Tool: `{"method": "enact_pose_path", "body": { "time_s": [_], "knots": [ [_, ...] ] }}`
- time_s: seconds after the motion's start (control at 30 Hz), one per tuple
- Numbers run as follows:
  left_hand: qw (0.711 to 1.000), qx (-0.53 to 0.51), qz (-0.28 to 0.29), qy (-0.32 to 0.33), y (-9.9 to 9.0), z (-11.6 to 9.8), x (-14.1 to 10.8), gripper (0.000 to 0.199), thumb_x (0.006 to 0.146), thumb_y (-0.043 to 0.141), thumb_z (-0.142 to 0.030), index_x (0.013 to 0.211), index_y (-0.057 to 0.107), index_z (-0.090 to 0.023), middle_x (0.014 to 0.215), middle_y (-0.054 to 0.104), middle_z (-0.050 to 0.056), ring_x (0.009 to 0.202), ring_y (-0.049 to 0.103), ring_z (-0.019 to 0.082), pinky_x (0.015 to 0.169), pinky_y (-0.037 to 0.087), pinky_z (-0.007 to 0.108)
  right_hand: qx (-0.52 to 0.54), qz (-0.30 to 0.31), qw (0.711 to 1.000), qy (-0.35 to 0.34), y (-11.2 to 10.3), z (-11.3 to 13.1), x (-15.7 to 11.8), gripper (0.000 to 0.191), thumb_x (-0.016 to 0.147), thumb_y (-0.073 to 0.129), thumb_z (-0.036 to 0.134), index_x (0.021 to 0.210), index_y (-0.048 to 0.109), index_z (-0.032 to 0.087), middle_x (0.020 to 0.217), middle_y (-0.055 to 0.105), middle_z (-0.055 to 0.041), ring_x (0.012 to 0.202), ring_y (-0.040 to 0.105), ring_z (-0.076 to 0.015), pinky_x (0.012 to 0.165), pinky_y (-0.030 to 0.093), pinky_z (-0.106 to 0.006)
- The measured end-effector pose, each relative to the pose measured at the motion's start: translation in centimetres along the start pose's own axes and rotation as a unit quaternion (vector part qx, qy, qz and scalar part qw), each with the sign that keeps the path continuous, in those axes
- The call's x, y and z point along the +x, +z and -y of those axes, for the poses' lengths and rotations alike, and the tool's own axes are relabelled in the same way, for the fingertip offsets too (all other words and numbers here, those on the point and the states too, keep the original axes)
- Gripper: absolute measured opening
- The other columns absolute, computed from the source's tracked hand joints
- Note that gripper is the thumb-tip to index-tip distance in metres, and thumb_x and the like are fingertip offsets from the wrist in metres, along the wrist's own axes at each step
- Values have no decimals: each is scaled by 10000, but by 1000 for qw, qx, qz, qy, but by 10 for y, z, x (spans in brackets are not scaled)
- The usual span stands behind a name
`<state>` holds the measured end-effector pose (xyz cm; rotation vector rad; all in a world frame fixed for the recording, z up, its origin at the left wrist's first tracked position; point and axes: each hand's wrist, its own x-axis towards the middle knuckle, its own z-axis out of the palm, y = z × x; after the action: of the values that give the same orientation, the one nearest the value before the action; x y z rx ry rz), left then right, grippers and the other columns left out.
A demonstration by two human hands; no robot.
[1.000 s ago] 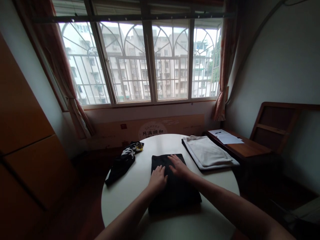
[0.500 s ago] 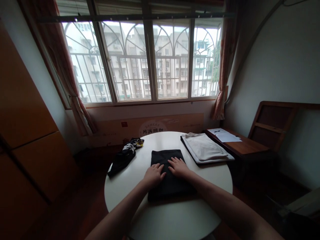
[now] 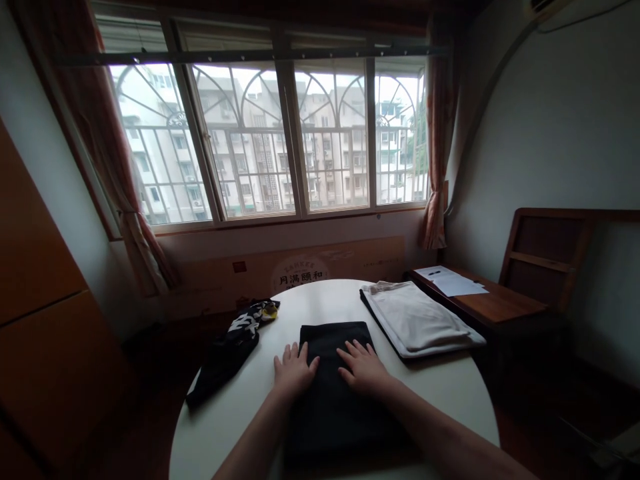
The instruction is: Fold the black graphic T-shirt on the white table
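A dark piece of cloth (image 3: pixel 333 413), folded into a flat rectangle, lies on the round white table (image 3: pixel 225 427). My left hand (image 3: pixel 294 372) rests at its left edge, fingers spread, partly over the tabletop. Flat on the cloth's right side lies my right hand (image 3: pixel 364 367), its fingers also apart. Neither hand grips anything. My right forearm hides the cloth's lower right part.
To the right on the table is a stack of folded light grey cloth (image 3: pixel 417 317) with a dark layer beneath. A crumpled black patterned garment (image 3: pixel 233 350) lies at the left edge. Papers (image 3: pixel 453 281) and a pen sit on a wooden side table (image 3: pixel 510 307).
My left hand has slid left from the middle of the cloth to its left edge, and its fingers have spread wider. The camera has tilted upward.
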<state>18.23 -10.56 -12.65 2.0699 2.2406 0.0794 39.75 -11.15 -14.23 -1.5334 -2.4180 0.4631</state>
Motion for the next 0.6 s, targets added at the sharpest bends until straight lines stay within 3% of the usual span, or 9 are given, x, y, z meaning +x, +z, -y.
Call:
{"method": "enact_pose_path", "body": {
  "time_s": [0.13,0.27,0.37,0.6],
  "knots": [
    [999,41,-27,-3,-4,-8,-9,728,974,310,-539,1568,344,-119,1660,202,191,1546,133,376,1205,108,630,2,-15,1000,16,-1,1,-2,656,980,420,514,1577,346,254,1654,264,-135,1548,135,-367,1218,37,-606],
    [992,48,-69,95,0,-25,-23,700,965,375,-466,1543,386,-71,1645,236,186,1542,173,352,1233,134,571,12,-17,999,25,-4,2,-4,683,978,427,503,1592,306,231,1654,262,-145,1549,136,-362,1223,33,-595],
    [987,32,-54,145,3,-32,-27,682,964,381,-448,1545,391,-91,1639,262,158,1540,195,329,1240,170,536,16,-23,999,33,-6,2,-4,682,974,433,504,1592,307,243,1659,251,-137,1553,114,-359,1222,22,-598],
    [990,-32,-27,137,-3,-25,-19,678,967,384,-426,1554,366,-86,1646,249,160,1538,193,333,1234,204,535,34,-82,995,46,-5,0,-3,686,982,444,478,1609,240,288,1653,277,-104,1553,130,-349,1218,14,-616]
  ]
}}
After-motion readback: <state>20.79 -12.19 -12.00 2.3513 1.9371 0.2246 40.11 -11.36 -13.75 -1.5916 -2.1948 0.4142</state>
